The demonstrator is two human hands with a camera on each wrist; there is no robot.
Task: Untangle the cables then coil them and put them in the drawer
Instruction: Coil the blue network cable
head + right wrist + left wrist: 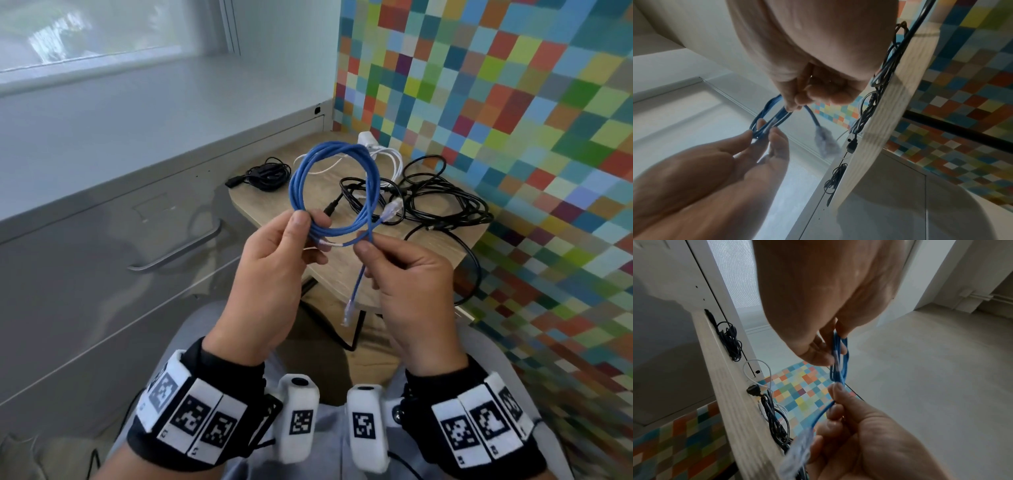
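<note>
A blue network cable (334, 186) is wound into a round coil held up over the small wooden table (428, 240). My left hand (301, 226) pinches the bottom of the coil between thumb and fingers. My right hand (368, 245) pinches the cable's loose tail, whose clear plug (348, 313) hangs below. A second clear plug (393, 208) sticks out at the coil's right. In the left wrist view the blue cable (840, 360) runs between both hands. In the right wrist view the blue cable (766, 118) and one blurred plug (826, 141) show.
On the table lie a tangle of black cables (428, 195), a white cable with adapter (376, 150) and a small bundled black cable (267, 174). A grey cabinet with a handled drawer (178, 250) stands at the left. A colourful checkered wall (513, 102) borders the right.
</note>
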